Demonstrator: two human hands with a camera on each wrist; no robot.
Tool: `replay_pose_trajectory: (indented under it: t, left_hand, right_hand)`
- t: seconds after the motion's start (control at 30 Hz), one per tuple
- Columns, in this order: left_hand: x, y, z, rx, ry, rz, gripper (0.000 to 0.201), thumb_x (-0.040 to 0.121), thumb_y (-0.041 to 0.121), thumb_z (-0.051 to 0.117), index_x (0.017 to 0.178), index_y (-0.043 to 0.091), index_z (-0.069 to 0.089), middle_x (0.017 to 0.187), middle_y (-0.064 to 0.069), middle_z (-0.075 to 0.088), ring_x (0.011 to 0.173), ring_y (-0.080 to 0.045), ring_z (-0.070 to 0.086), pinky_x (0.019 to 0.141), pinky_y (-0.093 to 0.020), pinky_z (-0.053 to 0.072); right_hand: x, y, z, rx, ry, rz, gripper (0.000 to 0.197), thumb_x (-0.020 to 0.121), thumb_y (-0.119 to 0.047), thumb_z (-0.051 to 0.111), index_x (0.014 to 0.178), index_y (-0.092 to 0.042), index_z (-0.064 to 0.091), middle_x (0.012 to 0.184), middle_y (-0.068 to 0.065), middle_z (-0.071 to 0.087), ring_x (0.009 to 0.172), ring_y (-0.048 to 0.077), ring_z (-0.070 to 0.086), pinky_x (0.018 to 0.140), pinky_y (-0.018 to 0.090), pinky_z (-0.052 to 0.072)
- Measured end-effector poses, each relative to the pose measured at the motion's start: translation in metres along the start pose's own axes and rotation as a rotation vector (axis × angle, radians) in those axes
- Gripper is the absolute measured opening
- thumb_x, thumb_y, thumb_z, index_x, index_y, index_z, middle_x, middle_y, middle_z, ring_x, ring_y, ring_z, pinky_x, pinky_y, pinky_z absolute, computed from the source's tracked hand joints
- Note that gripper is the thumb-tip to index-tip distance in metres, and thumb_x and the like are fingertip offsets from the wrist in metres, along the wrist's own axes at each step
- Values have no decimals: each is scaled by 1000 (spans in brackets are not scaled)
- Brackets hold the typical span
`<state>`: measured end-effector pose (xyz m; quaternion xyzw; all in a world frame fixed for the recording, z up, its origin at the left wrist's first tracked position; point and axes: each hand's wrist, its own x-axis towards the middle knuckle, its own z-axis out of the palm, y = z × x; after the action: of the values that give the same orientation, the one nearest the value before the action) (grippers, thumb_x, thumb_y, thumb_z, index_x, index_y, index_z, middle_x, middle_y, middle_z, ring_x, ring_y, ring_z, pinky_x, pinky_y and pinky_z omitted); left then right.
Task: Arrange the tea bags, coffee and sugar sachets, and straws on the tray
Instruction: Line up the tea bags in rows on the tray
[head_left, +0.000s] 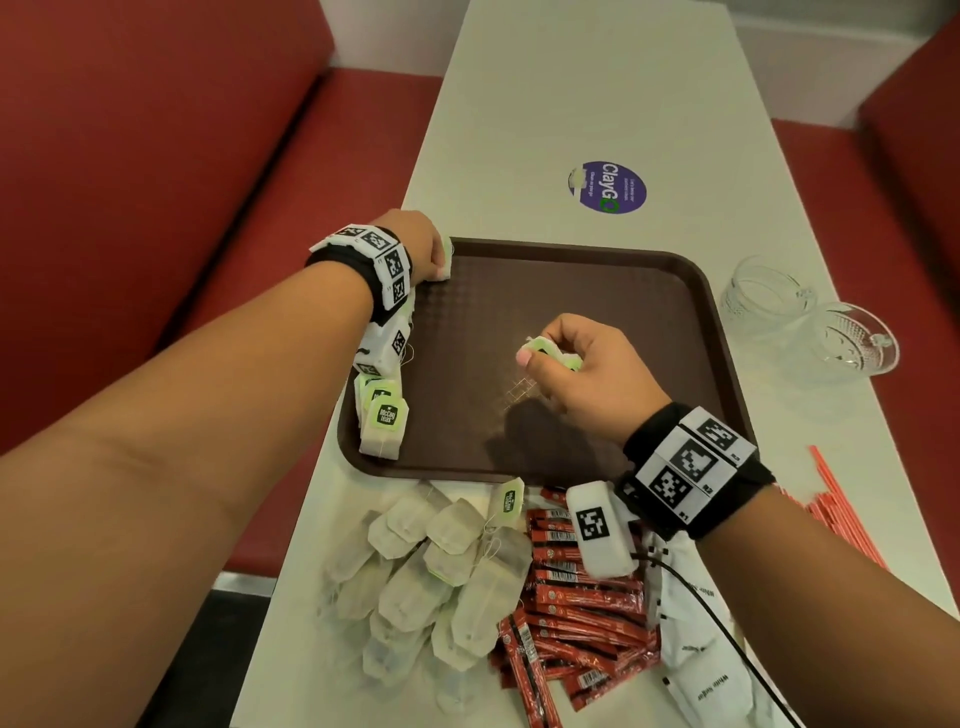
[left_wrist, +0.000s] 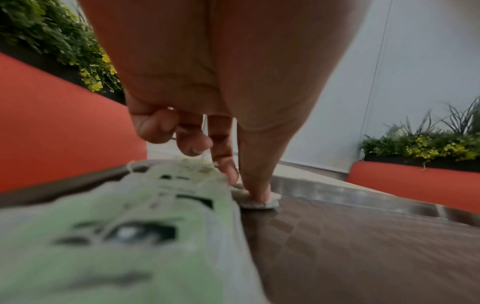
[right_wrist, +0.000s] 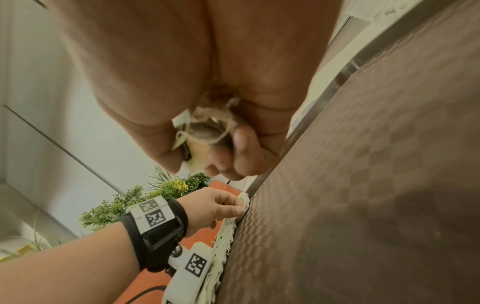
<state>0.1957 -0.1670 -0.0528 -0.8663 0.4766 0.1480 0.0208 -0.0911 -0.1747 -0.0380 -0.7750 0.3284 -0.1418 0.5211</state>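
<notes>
Tea bags (head_left: 382, 415) line the tray's (head_left: 597, 291) left edge, count unclear. My left hand (head_left: 423, 249) pinches one at the far corner; my right hand (head_left: 587, 369) clutches several above the middle.

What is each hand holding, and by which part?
Right hand: tea bags, bunched in its fingers. Left hand: pinching a tea bag's end on the tray.

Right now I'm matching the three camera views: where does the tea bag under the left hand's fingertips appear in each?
Head: tea bag, tray's far-left corner.
Left wrist: centre, under fingertips.
Right wrist: lower middle.
Shared landmark: brown tray.
</notes>
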Motion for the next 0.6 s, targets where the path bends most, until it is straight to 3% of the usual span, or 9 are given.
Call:
replay_pose_trajectory:
  t: [0.23,0.37,0.47,0.6]
  left_hand:
    - [-18,7,-15,-77,98,100,30,95,42,60,114,22,70,113,1,67,105,-22,61,88,-35,50]
    - [-59,22,-39,-238,133,269,24,94,47,60,106,29,71,101,11,67,87,-9,60,78,-27,46]
    - [-100,35,-46,-308,81,376,24,91,54,62,100,34,72,91,16,67,73,7,56,66,-14,40]
    - [-137,47,-40,-442,12,482,26,84,56,68,96,34,74,76,24,66,69,4,56,63,-9,40]
  right_hand:
    - [1,0,-2,30,-21,13,6,86,-7,65,84,-7,59,68,4,58,57,18,50,56,34,43]
    - [3,2,0,65,6,-4,6,88,-12,64,85,-15,60,71,3,62,60,22,55,59,39,48]
    - [3,-3,0,69,12,-37,9,94,-20,66,91,-14,61,78,8,65,56,18,55,56,35,48]
    - [2,-10,1,164,-5,-56,12,97,-22,65,95,-11,61,71,4,64,47,15,50,46,30,44]
